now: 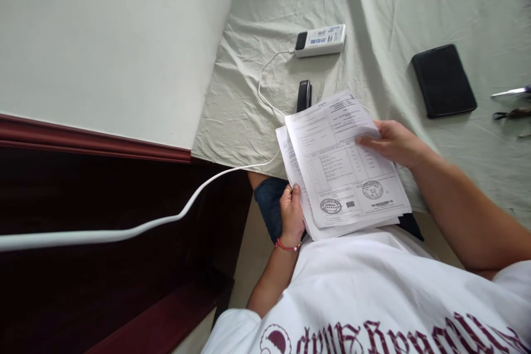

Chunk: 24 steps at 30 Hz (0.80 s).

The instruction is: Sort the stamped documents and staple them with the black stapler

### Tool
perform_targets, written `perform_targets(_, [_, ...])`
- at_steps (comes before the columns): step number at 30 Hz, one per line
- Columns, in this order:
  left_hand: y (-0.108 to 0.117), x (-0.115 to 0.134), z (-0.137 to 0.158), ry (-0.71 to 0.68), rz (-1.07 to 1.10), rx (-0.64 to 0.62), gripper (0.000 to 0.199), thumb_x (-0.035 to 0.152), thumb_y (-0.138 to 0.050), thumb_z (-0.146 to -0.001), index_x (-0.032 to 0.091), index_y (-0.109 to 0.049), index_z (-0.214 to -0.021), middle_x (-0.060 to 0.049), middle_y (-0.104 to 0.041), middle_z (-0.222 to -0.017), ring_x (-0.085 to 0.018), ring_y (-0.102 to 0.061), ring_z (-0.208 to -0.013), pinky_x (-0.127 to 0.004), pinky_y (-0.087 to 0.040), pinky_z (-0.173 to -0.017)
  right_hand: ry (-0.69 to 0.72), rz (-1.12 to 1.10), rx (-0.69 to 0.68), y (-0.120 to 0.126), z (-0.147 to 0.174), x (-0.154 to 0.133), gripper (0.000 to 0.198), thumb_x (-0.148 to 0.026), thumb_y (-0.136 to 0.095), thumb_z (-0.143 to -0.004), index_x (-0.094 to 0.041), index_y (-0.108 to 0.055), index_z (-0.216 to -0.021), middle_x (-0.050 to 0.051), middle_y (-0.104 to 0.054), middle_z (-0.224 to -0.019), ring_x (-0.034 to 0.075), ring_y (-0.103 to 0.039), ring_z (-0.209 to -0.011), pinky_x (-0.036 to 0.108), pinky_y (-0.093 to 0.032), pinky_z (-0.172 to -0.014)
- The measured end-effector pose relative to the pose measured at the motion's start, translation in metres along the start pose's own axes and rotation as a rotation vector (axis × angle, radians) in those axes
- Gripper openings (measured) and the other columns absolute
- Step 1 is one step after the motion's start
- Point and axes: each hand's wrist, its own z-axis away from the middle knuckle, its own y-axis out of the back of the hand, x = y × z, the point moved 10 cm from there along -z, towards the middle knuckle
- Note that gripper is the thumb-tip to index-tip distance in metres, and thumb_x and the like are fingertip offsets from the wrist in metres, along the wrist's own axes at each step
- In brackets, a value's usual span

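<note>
Several printed sheets of paper point(338, 163) are held in front of my chest, over my lap and the table's near edge. The top sheet carries a table of text, two oval ink stamps and a barcode, and it lies slightly askew over the sheets beneath. My left hand point(292, 211) grips the lower left edge, thumb at the side and fingers hidden underneath. My right hand point(392, 142) pinches the upper right edge, with the thumb on the top sheet. Just beyond the papers lies a black stapler point(304, 95), its near end covered by them.
A white power bank point(321, 41) rests on the pale green cloth point(249, 38), with a white cable point(182, 213) running toward me. At right lie a black flat case point(444, 81) and scissors-like metal items point(512, 92), partly cut off. A white surface point(103, 38) with dark red trim stands left.
</note>
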Motion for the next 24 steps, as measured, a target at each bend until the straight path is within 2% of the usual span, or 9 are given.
perform_targets(4, [0.002, -0.002, -0.002, -0.005, 0.008, 0.010, 0.055, 0.068, -0.088, -0.078, 0.020, -0.074, -0.102, -0.004, -0.083, -0.102, -0.019, -0.075, -0.088, -0.032, -0.058, -0.086, 0.020, 0.249, 0.221, 0.024, 0.002, -0.010, 0.020, -0.042, -0.073, -0.088, -0.026, -0.080, -0.096, 0.003, -0.079, -0.087, 0.028, -0.075, -0.084, 0.039, -0.061, -0.074])
perform_targets(7, [0.003, -0.001, -0.001, -0.005, 0.008, 0.023, 0.056, 0.069, -0.089, -0.077, 0.020, -0.074, -0.098, -0.004, -0.082, -0.097, -0.018, -0.074, -0.086, -0.030, -0.058, -0.083, 0.031, 0.324, 0.390, 0.044, 0.008, -0.017, 0.017, -0.038, -0.071, -0.088, -0.022, -0.077, -0.085, 0.002, -0.070, -0.074, 0.023, -0.066, -0.075, 0.034, -0.051, -0.066])
perform_targets(10, [0.003, 0.001, 0.000, -0.008, 0.008, 0.031, 0.054, 0.068, -0.089, -0.077, 0.019, -0.074, -0.097, -0.004, -0.082, -0.096, -0.018, -0.074, -0.085, -0.030, -0.057, -0.083, 0.082, 0.180, 0.500, 0.056, 0.013, -0.020, 0.019, -0.036, -0.070, -0.090, -0.021, -0.073, -0.078, 0.000, -0.064, -0.070, 0.018, -0.056, -0.070, 0.030, -0.041, -0.059])
perform_targets(13, [0.004, 0.001, 0.000, -0.012, 0.003, 0.044, 0.054, 0.068, -0.088, -0.078, 0.019, -0.074, -0.096, -0.005, -0.082, -0.095, -0.018, -0.073, -0.084, -0.030, -0.057, -0.082, 0.130, -0.016, 0.571, 0.062, 0.016, -0.019, 0.018, -0.033, -0.073, -0.089, -0.020, -0.073, -0.077, -0.001, -0.065, -0.070, 0.014, -0.052, -0.065, 0.029, -0.038, -0.059])
perform_targets(19, [0.005, 0.001, 0.000, -0.009, 0.003, 0.057, 0.058, 0.071, -0.090, -0.074, 0.018, -0.075, -0.094, -0.003, -0.081, -0.091, -0.016, -0.071, -0.080, -0.028, -0.056, -0.078, 0.190, -0.330, 0.619, 0.066, 0.016, -0.014, 0.008, -0.028, -0.082, -0.085, -0.021, -0.081, -0.085, 0.003, -0.078, -0.083, 0.016, -0.063, -0.069, 0.032, -0.049, -0.065])
perform_targets(24, [0.006, 0.003, 0.001, -0.012, 0.010, 0.074, 0.059, 0.072, -0.090, -0.073, 0.018, -0.075, -0.091, -0.003, -0.080, -0.090, -0.016, -0.071, -0.080, -0.028, -0.056, -0.079, 0.215, -0.462, 0.664, 0.071, 0.016, -0.013, 0.007, -0.024, -0.084, -0.079, -0.021, -0.083, -0.085, 0.004, -0.078, -0.080, 0.018, -0.066, -0.071, 0.034, -0.053, -0.067])
